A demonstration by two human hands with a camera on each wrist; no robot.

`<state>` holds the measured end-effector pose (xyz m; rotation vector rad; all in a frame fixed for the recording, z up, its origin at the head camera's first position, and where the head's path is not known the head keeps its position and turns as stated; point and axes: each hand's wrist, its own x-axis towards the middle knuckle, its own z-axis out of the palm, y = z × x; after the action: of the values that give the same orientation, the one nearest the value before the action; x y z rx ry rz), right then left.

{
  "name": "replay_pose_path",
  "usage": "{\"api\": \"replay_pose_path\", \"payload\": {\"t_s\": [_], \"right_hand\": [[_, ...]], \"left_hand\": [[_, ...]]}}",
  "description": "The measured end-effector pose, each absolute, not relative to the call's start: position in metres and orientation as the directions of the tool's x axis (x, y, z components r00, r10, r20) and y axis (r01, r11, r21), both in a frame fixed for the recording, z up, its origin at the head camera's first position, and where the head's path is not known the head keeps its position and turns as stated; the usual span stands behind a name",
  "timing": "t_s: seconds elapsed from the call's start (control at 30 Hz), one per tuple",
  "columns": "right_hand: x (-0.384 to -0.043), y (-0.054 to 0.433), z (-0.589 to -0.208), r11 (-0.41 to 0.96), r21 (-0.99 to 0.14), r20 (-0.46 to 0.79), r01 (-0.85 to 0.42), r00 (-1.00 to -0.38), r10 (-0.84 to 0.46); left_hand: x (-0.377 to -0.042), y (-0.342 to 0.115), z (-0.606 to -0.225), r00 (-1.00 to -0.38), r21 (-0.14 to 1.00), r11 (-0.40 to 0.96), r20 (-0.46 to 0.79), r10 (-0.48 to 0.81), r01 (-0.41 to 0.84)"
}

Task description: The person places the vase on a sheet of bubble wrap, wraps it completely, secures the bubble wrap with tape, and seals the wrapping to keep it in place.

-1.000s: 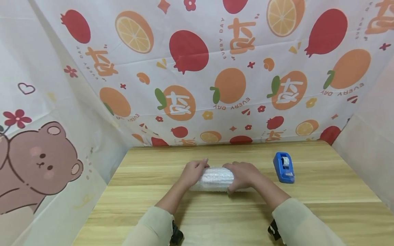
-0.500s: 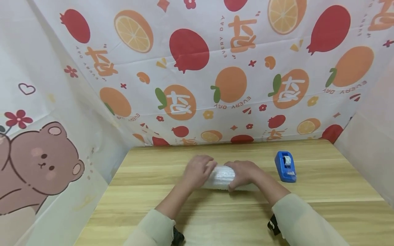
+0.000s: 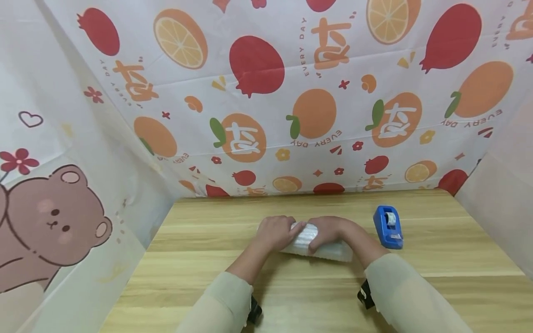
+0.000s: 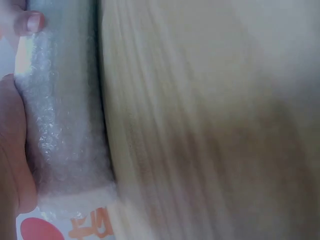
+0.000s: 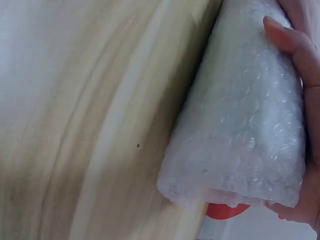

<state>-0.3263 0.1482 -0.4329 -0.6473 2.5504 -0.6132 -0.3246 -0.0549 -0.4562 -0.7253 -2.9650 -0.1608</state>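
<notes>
1 bubble-wrap roll, fingers touching it; wood-grain table alongside.

- so it's 1 roll of clear bubble wrap, fat tube shape, milky and shiny, bubbles all over, can't tell what's inside
- lying on its side on the wood-look table, bit slanted, right end nearer the person
- left hand holds the left part, covering most of that end
- right hand grips round the middle, thumb on the near side
- right end pokes out past it, edge kinda uneven
</notes>
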Motion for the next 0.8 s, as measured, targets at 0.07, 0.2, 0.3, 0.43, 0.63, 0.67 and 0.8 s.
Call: {"api": "replay_pose_path", "payload": {"t_s": [0.07, 0.2, 0.3, 0.43, 0.63, 0.67, 0.8], "right_hand": [[-0.328, 0.148, -0.432, 0.778, -0.537, -0.321, -0.325, -0.775, -0.545], [-0.329, 0.15, -0.431, 0.764, -0.565, -0.343, -0.312, -0.753, -0.562], [-0.327, 0.152, -0.432, 0.754, -0.576, -0.335, -0.316, -0.75, -0.57], [-0.319, 0.157, -0.435, 0.758, -0.56, -0.283, -0.334, -0.783, -0.554], [-0.301, 0.158, -0.443, 0.822, -0.339, -0.112, -0.458, -0.848, -0.518], [-0.297, 0.157, -0.444, 0.833, -0.284, -0.084, -0.475, -0.853, -0.515], [-0.287, 0.154, -0.446, 0.854, -0.124, -0.003, -0.506, -0.86, -0.51]], "left_hand": [[-0.326, -0.056, -0.456, -0.888, 0.087, 0.885, 0.083, 0.451, 0.458], [-0.325, -0.056, -0.454, -0.891, 0.099, 0.886, 0.065, 0.449, 0.454], [-0.323, -0.055, -0.455, -0.89, 0.104, 0.884, 0.05, 0.452, 0.455], [-0.319, -0.053, -0.456, -0.893, 0.115, 0.885, 0.034, 0.45, 0.45], [-0.316, -0.053, -0.457, -0.905, 0.134, 0.896, 0.015, 0.426, 0.424], [-0.315, -0.053, -0.456, -0.907, 0.139, 0.898, 0.011, 0.42, 0.418], [-0.315, -0.054, -0.452, -0.92, 0.166, 0.907, -0.003, 0.392, 0.386]]}}
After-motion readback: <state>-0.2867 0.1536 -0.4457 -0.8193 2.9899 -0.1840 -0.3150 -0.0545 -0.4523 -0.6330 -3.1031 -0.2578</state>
